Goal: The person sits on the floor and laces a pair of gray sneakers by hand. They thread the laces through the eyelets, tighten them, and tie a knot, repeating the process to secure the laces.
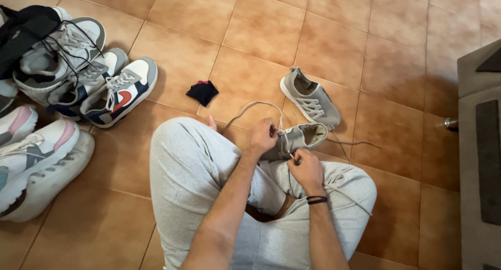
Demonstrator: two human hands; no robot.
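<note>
Two hands (284, 152) lacing grey shoe (297, 139), terracotta tiles (313, 35) — cluttered.

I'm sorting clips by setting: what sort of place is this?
Most likely a room in a home. The floor is terracotta tile, a heap of sneakers lies at one side, and a person sits on it lacing a grey shoe with both hands.

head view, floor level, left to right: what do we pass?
Pile of sneakers → small dark folded cloth → left hand pulling a lace → right hand → grey shoe lying on the tiles → grey furniture edge.
</note>
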